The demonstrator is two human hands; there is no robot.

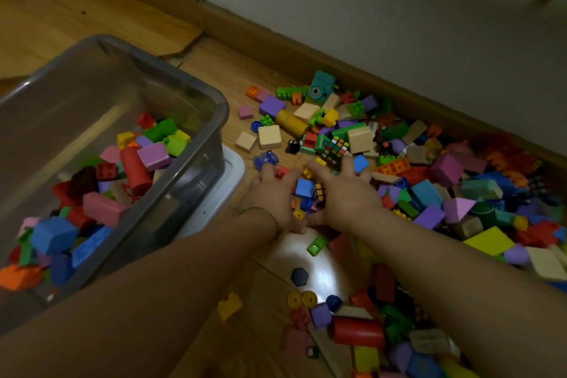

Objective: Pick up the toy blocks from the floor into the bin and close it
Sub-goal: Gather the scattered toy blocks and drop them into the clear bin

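Your forearms converge toward 12 o'clock. Your left hand (274, 197) and right hand (348, 198) sit side by side, palms turned inward, fingers (267, 171) seemingly extended, though blurred.

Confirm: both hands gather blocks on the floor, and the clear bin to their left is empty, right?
Not empty: the head view shows the clear bin already holding many blocks. Left hand and right hand do gather blocks on the floor.
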